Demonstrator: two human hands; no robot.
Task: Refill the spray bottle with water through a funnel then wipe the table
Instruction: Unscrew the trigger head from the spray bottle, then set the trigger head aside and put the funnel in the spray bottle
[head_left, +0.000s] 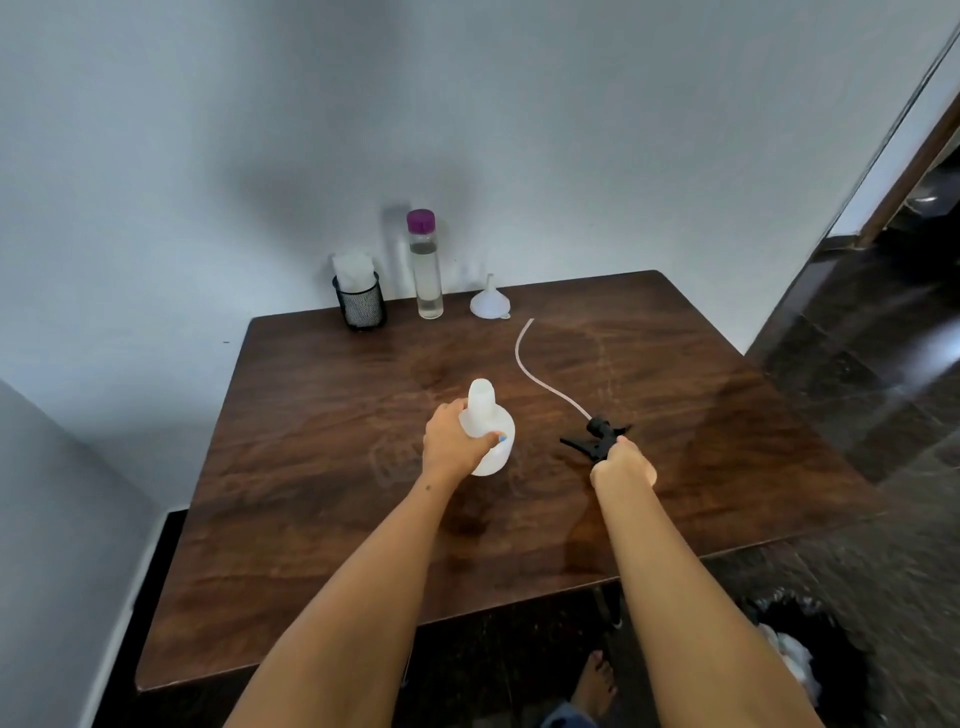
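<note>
Step in hand: the sprayer head is off the bottle and in the person's grip; by my judgement it should be laid down flat, out of the way, before the funnel is fetched.
Left hand (453, 446): fingers and thumb wrap the shoulder of the spray bottle (488, 427), steadying it upright on the table (311, 519); best to keep that hold so the open neck does not tip.
Spray bottle: translucent white, squat body, short uncapped neck, near the table's middle; how much liquid it holds I cannot tell.
Right hand (623, 464): curled round the black trigger head (597, 437), just right of the bottle.
Dip tube (524, 358): thin, pale, curving from the head toward the far edge; lay it down gently so it does not flick drops.
Far edge, left to right: mesh cup (360, 306) with white cloth or tissue, water bottle (427, 265) with purple cap, white funnel (490, 300) resting mouth-down.
Next need: funnel spout seated in the neck before pouring.
</note>
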